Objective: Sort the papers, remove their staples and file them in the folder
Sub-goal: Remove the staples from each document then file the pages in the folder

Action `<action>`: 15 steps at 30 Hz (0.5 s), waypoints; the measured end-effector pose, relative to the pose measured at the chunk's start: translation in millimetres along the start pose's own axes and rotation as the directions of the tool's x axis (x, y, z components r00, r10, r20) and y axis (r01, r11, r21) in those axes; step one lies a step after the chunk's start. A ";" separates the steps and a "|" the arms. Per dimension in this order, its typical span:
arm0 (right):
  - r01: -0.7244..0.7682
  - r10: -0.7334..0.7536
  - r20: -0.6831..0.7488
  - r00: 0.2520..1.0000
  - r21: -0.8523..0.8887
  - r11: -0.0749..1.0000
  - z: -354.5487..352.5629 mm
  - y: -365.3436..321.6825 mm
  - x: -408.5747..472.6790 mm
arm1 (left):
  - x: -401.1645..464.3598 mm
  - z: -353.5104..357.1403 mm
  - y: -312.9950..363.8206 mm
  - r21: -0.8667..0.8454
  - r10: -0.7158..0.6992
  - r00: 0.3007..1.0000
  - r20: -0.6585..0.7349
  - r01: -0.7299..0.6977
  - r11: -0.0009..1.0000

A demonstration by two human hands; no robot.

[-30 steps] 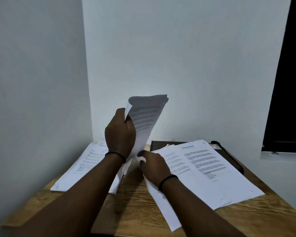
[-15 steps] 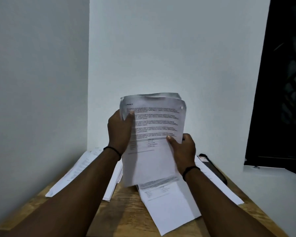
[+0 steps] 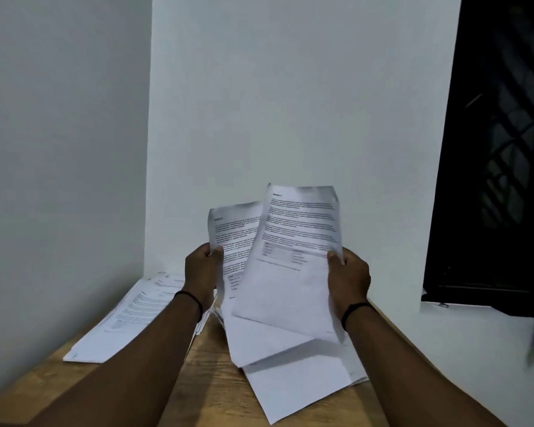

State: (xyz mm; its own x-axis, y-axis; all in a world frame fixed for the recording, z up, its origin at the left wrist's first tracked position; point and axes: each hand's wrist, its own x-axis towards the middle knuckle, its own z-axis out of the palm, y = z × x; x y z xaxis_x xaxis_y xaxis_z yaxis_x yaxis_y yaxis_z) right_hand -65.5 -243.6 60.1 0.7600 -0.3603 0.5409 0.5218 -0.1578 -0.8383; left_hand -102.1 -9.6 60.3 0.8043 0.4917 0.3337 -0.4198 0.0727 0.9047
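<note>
Papers under sorting, both hands engaged.
Left hand (image 3: 201, 268) pinches rear sheet (image 3: 228, 238); right hand (image 3: 349, 277) pinches front sheet (image 3: 293, 251), raised over the table (image 3: 210, 377). Next, judged: assign each to left pile (image 3: 130, 318) or near pile (image 3: 296, 386).

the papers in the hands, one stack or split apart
Split apart: left hand grips one sheet, right hand another, fanned and overlapping.

printed text (image 3: 299, 223) blurred — unreadable, forearms cropped
</note>
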 end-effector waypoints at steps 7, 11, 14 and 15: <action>-0.020 0.054 -0.112 0.992 0.284 0.959 -8.0 -14.3 9.8 | 9.6 1.0 -4.3 0.167 0.059 0.998 -0.027 -0.054 0.984; -0.033 0.068 -0.096 0.993 0.328 0.944 -11.6 -14.6 13.2 | 14.9 1.2 -6.8 0.215 0.058 0.998 -0.037 -0.049 0.975; -0.060 0.074 -0.032 0.997 0.317 0.947 -12.9 -8.4 11.6 | 13.4 4.9 -5.5 0.224 0.072 0.997 -0.028 -0.064 0.973; -0.075 0.083 -0.010 0.997 0.315 0.946 -12.7 -4.9 11.6 | 12.0 6.3 -4.2 0.215 0.072 0.997 -0.023 -0.065 0.974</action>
State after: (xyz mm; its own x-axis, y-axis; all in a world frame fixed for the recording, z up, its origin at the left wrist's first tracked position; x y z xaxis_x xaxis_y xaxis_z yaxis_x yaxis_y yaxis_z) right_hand -64.2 -258.7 69.7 0.7964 -0.3816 0.4691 0.5587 0.1674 -0.8123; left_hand -88.0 -9.5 62.2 0.7621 0.5155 0.3917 -0.3713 -0.1476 0.9167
